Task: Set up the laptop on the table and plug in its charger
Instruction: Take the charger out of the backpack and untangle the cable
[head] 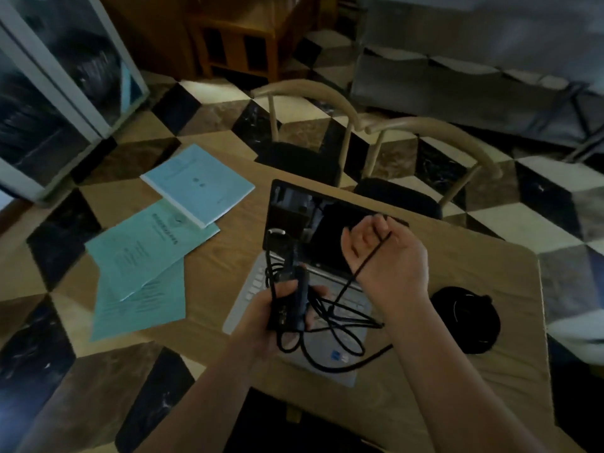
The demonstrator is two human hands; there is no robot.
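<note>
Only one view is given, taken from a wide-angle camera worn on the head. The scene is looked at from above, forward and steeply down, so that the worktop [457,322] is seen close below and both forearms are seen entering from the bottom edge. The open laptop [294,322] lies near the middle of the frame. The left hand [277,308] and right hand [389,256] are caught at close range. Farther off, two chairs [327,125] and the chequered floor [196,103] are taken in at the top, bent by the lens. No second view is shared.
</note>
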